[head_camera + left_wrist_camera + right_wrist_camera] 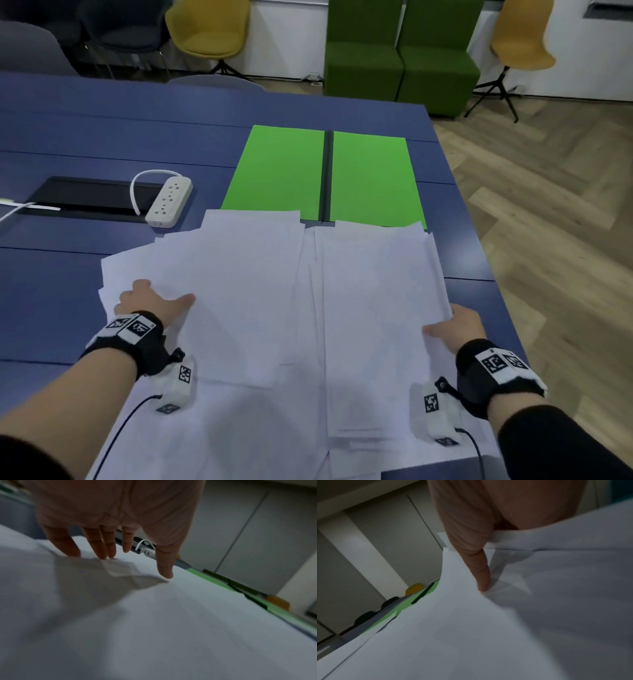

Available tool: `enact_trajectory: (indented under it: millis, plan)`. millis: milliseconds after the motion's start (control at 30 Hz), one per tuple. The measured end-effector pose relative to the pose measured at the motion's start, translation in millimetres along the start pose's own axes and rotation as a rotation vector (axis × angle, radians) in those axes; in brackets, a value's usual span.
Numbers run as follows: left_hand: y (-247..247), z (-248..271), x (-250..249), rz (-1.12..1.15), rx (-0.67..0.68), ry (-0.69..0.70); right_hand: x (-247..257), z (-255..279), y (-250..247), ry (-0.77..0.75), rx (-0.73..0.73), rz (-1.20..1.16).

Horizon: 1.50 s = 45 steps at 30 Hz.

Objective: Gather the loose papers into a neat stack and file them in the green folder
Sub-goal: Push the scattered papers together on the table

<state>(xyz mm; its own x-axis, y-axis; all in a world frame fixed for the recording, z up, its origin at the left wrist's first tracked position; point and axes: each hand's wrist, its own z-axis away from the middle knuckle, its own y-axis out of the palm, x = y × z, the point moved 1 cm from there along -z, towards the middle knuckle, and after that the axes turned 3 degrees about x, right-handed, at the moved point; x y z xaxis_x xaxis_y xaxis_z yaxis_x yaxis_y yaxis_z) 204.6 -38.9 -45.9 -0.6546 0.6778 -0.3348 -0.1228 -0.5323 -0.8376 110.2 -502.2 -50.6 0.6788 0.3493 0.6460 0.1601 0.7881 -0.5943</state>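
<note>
— Hands?
— Left hand [148, 301] flat, fingers [104, 545] spread on the loose papers [260, 308]. Right hand [457, 323] pinches the sheets' right edge, thumb [477, 566] on top.
— Folder?
— Green folder [370, 178] lies open on the blue table [102, 137], its near edge under the papers.

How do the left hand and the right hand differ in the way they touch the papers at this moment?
The left hand lies on top of the loose papers, fingers straight and spread, fingertips pressing down; the right hand pinches a bundle of sheets at their right edge, thumb on top. The left hand's sheets lie flat; those at the right hand curve upward. Both hands are at the outer sides of the spread, nearer than the green folder.
</note>
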Motion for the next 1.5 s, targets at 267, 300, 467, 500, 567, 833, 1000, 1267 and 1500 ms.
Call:
enact_trajectory:
  millis: [267,300,467,500,567,833,1000,1267,1500]
  plan:
    - [5.9,5.5,0.1,0.11,0.162,0.089,10.0,11.4,36.1,0.011,-0.002,0.024]
    - [7.4,8.3,-2.3,0.134,0.181,0.111,9.3,13.6,36.4,0.025,-0.01,-0.003]
    - [10.6,21.1,-12.3,0.153,0.291,0.331,-0.8,12.1,31.7,0.049,0.026,0.033]
    - [9.6,24.2,-12.8,0.163,0.299,0.388,-2.6,14.1,28.8,0.035,0.038,0.032]
    - [8.2,27.0,-11.7,0.187,0.278,0.472,-7.6,17.8,22.3,-0.005,0.047,0.018]
    - [-6.7,36.3,-6.2,0.315,0.102,0.475,-34.6,33.2,0.0,-0.061,-0.005,-0.06]
    - [-14.3,47.4,31.1,0.409,0.319,0.246,-54.2,40.3,-8.4,-0.015,-0.036,-0.109]
    - [2.4,83.9,59.7,0.4,0.17,0.071,-52.1,41.5,-3.8,0.006,-0.055,-0.121]
    - [19.4,92.2,61.2,0.616,0.089,-0.077,-59.4,46.9,2.3,0.005,-0.116,-0.12]
